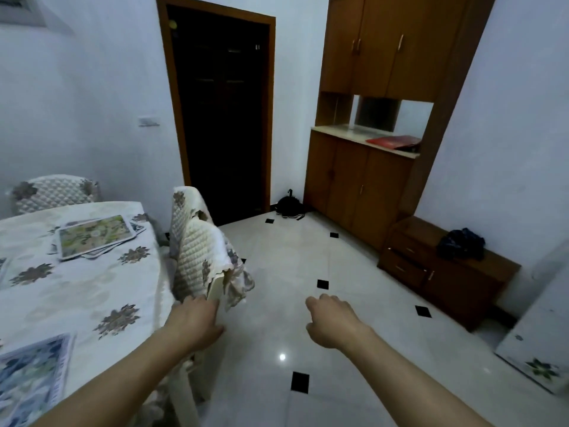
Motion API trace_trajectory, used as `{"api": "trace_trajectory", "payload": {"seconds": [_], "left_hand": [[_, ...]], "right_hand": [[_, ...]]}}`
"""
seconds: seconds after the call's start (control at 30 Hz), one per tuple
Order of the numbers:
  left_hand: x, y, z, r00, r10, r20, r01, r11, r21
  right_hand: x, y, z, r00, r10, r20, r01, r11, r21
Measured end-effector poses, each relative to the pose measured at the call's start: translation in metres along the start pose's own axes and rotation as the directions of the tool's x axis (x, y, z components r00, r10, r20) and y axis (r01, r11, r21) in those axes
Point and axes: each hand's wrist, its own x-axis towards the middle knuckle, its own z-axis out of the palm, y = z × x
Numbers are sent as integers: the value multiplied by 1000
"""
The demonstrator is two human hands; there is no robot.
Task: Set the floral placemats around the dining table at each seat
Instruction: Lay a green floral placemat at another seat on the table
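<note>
The dining table (77, 291) on the left wears a cream cloth with brown flowers. A stack of floral placemats (95, 235), green one on top, lies near its far end. A blue floral placemat (30, 380) lies flat at the near left edge. My left hand (197, 318) rests on the back of the near chair (197, 260), which has a quilted cream cover; its fingers are hidden behind the chair top. My right hand (332, 318) hangs over the floor with fingers curled and nothing in it.
A second covered chair (55, 192) stands at the table's far end. A dark doorway (221, 112) is straight ahead. A tall wooden cabinet (369, 134) and a low drawer unit (446, 272) line the right wall. The tiled floor (292, 272) lies between.
</note>
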Motion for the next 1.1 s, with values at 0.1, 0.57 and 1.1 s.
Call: {"api": "trace_trajectory", "payload": {"seconds": [0.1, 0.57, 1.1], "left_hand": [[73, 16, -5, 999, 32, 0, -32, 999, -18], [365, 97, -43, 998, 64, 30, -63, 998, -18], [552, -59, -42, 819, -564, 108, 569, 822, -18]], "right_hand": [[54, 38, -15, 998, 55, 0, -55, 998, -20], [300, 195, -66, 996, 88, -28, -88, 996, -2], [697, 84, -127, 802, -597, -1, 596, 800, -76]]}}
